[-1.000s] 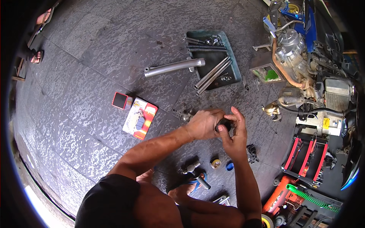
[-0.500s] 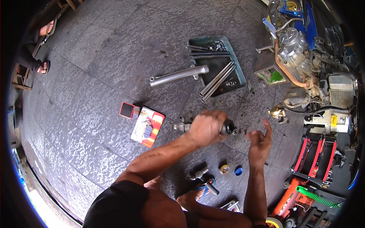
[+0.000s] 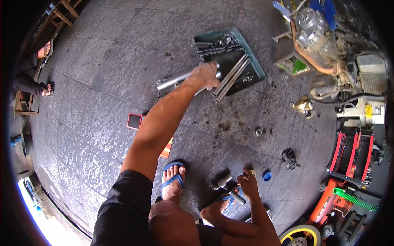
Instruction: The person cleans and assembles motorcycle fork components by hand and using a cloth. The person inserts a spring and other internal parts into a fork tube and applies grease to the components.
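My left hand (image 3: 204,75) reaches forward to the teal tray (image 3: 256,67), fingers curled over silver metal parts beside a fork tube (image 3: 170,82); what it grips is hidden. Steel rods (image 3: 232,75), springs and small fittings lie in the tray. My right hand (image 3: 248,182) is low on the right, fingers bent at a small round pale item (image 3: 253,174) mostly behind them. It is beside a hammer (image 3: 223,182) and a blue cap (image 3: 266,175).
A partly dismantled motorcycle (image 3: 312,33), red-and-black tool tray (image 3: 340,149), orange compressor (image 3: 324,205) and black rag (image 3: 289,159) are on the right. A red box (image 3: 134,120) lies left of my forearm. Another person's feet (image 3: 47,89) are beside wooden furniture at upper left.
My left hand has moved from mid-floor up to the tray; the dark cylinder it held no longer shows clearly. My right hand has dropped down beside the hammer and cap.
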The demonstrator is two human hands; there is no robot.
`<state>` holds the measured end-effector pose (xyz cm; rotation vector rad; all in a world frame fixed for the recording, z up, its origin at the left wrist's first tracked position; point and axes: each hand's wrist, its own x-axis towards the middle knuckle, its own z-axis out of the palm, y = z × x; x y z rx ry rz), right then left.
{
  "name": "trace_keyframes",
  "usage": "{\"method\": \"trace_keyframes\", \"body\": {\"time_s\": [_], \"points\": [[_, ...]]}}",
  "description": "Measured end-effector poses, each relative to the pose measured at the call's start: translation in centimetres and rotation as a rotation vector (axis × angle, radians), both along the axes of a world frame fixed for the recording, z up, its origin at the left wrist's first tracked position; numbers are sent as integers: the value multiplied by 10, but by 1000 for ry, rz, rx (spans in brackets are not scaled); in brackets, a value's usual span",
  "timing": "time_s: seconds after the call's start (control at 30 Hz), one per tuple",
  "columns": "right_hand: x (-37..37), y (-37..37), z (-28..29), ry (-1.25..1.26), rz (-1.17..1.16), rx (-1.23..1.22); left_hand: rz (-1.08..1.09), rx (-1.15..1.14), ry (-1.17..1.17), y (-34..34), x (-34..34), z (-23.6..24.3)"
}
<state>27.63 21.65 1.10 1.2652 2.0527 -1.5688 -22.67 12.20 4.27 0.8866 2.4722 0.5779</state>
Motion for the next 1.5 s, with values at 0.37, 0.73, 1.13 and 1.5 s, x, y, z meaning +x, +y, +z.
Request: {"method": "trace_keyframes", "body": {"time_s": [0.37, 0.73, 1.13, 1.5], "points": [[49, -30, -6, 141, 88, 303, 297, 364, 338, -8, 44, 4], [64, -57, 17, -532, 236, 478, 254, 260, -165, -183, 283, -59], [200, -110, 38, -543, -744, 516, 197, 398, -45, -170, 262, -51], [314, -219, 29, -389, -885, 602, 37, 342, -139, -167, 321, -55]]}}
